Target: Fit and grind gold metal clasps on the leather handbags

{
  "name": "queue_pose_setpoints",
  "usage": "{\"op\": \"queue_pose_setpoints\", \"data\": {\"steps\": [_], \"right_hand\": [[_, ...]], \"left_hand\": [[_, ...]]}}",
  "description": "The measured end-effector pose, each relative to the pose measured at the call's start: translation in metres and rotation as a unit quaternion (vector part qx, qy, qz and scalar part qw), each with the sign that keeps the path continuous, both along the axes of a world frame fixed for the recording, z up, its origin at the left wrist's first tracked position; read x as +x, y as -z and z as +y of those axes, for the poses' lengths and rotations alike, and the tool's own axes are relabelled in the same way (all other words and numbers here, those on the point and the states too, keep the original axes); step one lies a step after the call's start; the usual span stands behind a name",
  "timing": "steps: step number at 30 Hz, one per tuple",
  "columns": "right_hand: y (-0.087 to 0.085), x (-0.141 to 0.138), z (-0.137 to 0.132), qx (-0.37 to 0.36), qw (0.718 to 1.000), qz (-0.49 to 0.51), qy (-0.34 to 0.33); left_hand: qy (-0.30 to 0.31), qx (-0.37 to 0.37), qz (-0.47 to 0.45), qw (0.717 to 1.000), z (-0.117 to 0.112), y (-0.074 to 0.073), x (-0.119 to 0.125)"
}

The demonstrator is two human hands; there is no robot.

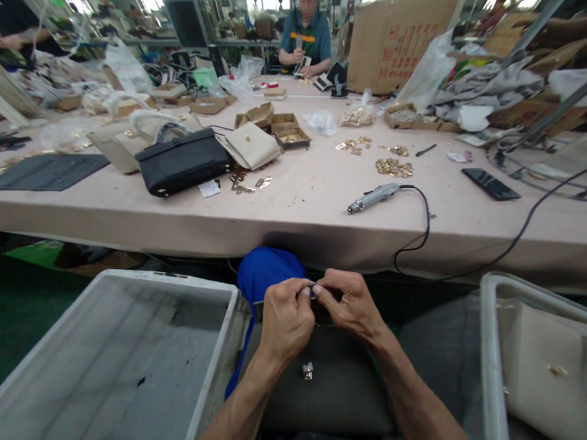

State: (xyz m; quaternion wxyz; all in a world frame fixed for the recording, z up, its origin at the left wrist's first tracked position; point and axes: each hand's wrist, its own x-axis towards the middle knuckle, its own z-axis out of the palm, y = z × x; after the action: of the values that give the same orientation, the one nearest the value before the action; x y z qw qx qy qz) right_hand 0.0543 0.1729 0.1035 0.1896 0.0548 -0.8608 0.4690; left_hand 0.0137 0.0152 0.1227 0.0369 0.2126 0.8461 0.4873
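Note:
A dark grey handbag (330,387) with a small metal clasp (308,371) lies on my lap below the table edge. My left hand (285,317) and my right hand (348,305) meet at the bag's top edge, fingers pinched together on a small metal part (314,286) that I can barely make out. Both hands are closed. An electric screwdriver (373,197) with a black cable lies on the table just above my hands.
Grey plastic crates stand at my left (134,356) and right (494,367), the right one holding a beige bag (543,365). On the pink table are a black handbag (184,163), beige bags, gold fittings (393,168), a phone (490,183). A person in a green shirt (308,41) sits opposite.

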Motion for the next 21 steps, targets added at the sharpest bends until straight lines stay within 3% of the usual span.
{"op": "queue_pose_setpoints", "data": {"steps": [5, 10, 15, 21], "right_hand": [[-0.003, -0.007, 0.006, -0.028, 0.998, -0.05, -0.03], [-0.002, -0.012, 0.001, -0.051, 0.992, -0.115, 0.0], [-0.001, -0.013, -0.003, -0.052, 0.993, -0.11, 0.012], [0.002, -0.012, -0.002, -0.047, 0.995, -0.085, 0.0]], "left_hand": [[0.009, -0.027, 0.012, 1.0, 0.001, -0.003, -0.003], [0.003, -0.023, -0.03, 0.999, -0.001, 0.004, -0.006], [0.018, -0.016, -0.062, 0.998, -0.004, 0.004, -0.013], [0.009, -0.025, -0.031, 0.999, -0.007, 0.004, -0.016]]}}
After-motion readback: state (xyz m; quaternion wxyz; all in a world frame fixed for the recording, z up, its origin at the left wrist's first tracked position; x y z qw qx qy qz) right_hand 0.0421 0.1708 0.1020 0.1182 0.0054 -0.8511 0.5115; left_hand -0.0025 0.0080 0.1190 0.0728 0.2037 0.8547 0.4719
